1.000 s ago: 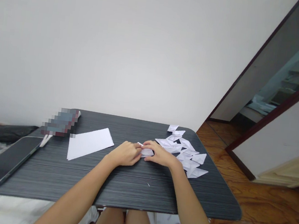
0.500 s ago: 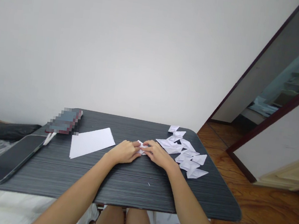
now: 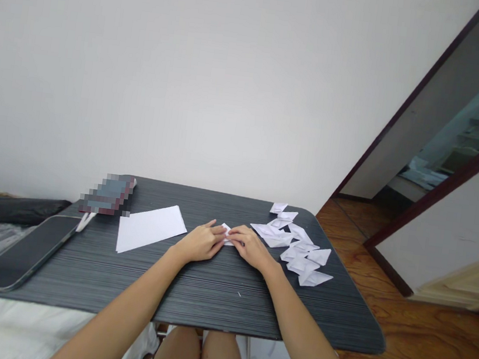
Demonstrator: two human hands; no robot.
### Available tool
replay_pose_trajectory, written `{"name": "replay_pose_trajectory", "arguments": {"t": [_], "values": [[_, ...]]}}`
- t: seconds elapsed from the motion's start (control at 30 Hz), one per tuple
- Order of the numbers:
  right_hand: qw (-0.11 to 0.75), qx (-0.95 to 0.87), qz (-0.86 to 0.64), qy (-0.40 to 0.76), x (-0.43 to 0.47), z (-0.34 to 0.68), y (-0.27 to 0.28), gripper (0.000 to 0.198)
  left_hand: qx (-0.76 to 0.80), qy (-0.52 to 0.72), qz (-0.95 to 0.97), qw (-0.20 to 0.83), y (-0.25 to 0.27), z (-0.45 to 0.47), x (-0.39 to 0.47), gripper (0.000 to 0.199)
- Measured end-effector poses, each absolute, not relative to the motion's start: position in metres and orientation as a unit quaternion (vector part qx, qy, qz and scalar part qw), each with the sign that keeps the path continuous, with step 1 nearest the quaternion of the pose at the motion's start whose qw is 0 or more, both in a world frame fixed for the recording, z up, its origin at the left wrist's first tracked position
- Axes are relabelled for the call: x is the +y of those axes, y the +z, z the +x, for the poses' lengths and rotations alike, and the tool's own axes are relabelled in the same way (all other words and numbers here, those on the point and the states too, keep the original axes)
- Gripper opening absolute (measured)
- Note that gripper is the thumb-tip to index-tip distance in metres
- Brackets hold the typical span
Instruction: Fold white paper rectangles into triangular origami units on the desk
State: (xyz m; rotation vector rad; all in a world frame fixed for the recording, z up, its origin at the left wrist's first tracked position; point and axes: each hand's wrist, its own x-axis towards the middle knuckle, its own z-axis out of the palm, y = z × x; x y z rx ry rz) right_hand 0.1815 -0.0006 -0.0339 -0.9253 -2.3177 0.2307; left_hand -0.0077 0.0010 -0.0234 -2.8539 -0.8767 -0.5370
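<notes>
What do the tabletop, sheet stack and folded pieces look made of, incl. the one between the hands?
Tabletop: probably dark wood-grain laminate, low sheen; fine parallel streaks.
Sheet stack: matte white paper; thin, crisp edges.
Folded pieces: likely matte white paper; creases, pointed flaps.
Piece between left hand and right hand: likely paper, white; mostly covered.

Smooth matt paper sheets (image 3: 151, 230), creased paper pieces (image 3: 274, 236), finely ridged tabletop (image 3: 206, 296), matt wall (image 3: 234, 84), glossy wood-grain floor (image 3: 433, 352)

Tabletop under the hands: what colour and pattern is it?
The tabletop is dark grey, nearly black, with fine lighter streaks; best seen in the head view.
</notes>
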Motion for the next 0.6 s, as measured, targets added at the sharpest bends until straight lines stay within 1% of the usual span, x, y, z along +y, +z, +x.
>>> {"name": "replay_pose_trajectory", "arguments": {"t": [0.1,0.2,0.3,0.43,0.53,0.6], "values": [[0.337,-0.863,-0.368,0.084,0.001,0.181,-0.035,0.019,-0.269,-0.172,-0.944,0.080,-0.025,-0.004,0.001,0.031],[0.340,-0.864,-0.362,0.087,0.001,0.182,-0.037,0.019,-0.268,-0.169,-0.946,0.066,-0.027,-0.002,0.001,0.032],[0.336,-0.869,-0.347,0.107,0.000,0.185,-0.038,0.018,-0.285,-0.172,-0.942,0.031,-0.030,-0.003,0.002,0.032],[0.354,-0.851,-0.358,0.150,-0.002,0.188,-0.039,0.018,-0.297,-0.185,-0.936,-0.034,-0.033,-0.011,0.007,0.028],[0.366,-0.834,-0.373,0.177,-0.002,0.188,-0.037,0.017,-0.309,-0.226,-0.918,-0.103,-0.031,-0.021,0.009,0.026],[0.373,-0.823,-0.385,0.187,0.000,0.188,-0.037,0.016,-0.325,-0.257,-0.901,-0.129,-0.027,-0.025,0.009,0.024]]}}
